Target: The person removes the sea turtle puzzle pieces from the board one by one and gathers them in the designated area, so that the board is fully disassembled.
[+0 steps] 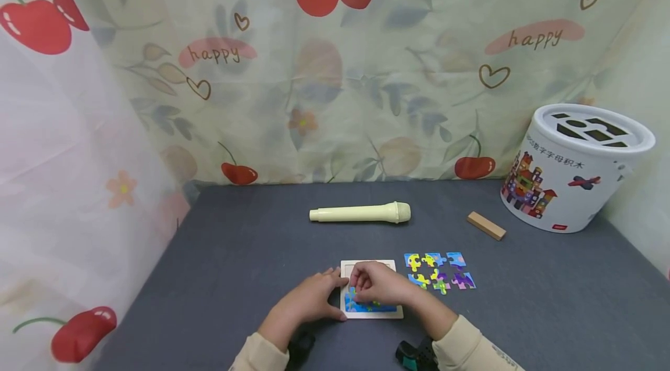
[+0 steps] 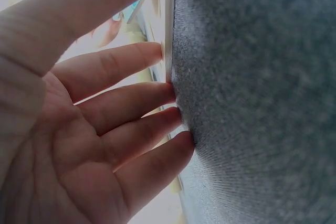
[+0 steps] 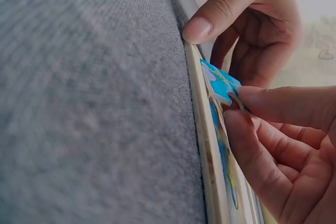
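A jigsaw tray (image 1: pixel 371 316) with a pale wooden rim lies flat on the table, blue pieces filling its near part. My left hand (image 1: pixel 309 296) rests at the tray's left side; its thumb and fingertips touch the rim, the fingers nearly straight in the left wrist view. Over the tray, my right hand (image 1: pixel 381 284) pinches a blue jigsaw piece (image 3: pixel 218 85) between thumb and forefinger. That piece is tilted, its lower edge close to the tray's corner in the right wrist view. Loose jigsaw pieces (image 1: pixel 455 259), several in yellow, blue and purple, lie just right of the tray.
Behind the tray lies a cream toy microphone (image 1: pixel 361 213). A small wooden block (image 1: pixel 487 226) sits farther right, before a white bucket (image 1: pixel 570 185) with a slotted lid. Printed cloth (image 1: pixel 345 144) hangs along the table's back edge.
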Motion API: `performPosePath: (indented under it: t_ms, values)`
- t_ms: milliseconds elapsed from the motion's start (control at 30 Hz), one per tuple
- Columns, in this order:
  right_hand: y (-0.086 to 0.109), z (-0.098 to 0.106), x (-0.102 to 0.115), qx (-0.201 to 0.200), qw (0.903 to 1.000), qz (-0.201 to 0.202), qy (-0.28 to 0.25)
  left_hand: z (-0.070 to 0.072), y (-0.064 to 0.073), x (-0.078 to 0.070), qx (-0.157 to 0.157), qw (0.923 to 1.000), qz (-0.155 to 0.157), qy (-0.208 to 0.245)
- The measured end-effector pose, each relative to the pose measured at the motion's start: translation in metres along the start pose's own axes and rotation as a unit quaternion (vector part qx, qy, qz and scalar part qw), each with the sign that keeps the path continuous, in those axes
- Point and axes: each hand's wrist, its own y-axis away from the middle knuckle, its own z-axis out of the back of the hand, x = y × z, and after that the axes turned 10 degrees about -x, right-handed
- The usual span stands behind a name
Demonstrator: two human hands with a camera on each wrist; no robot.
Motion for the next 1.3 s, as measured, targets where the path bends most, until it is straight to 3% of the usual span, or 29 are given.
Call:
performPosePath:
  t_ms: [233, 433, 667, 1000, 1300]
  values:
    - [0.002, 0.004, -0.007, 0.007, 0.9983, -0.007, -0.057, 0.001, 0.0, -0.001, 0.002, 1.0, 0.002, 0.002]
    - [0.011, 0.017, -0.011, 0.019, 0.9943, -0.044, -0.096, -0.001, 0.0, 0.0, -0.004, 0.9999, -0.007, -0.009]
    - [0.032, 0.037, -0.018, 0.003, 0.996, -0.056, -0.069, -0.003, -0.002, -0.001, 0.006, 0.9997, 0.006, -0.021]
    - [0.06, 0.062, -0.034, -0.014, 0.9949, -0.066, -0.075, -0.003, -0.005, -0.001, 0.024, 0.9991, 0.025, -0.022]
    - [0.077, 0.076, -0.051, -0.016, 0.9962, -0.056, -0.065, -0.003, -0.005, -0.002, 0.027, 0.9989, 0.03, -0.022]
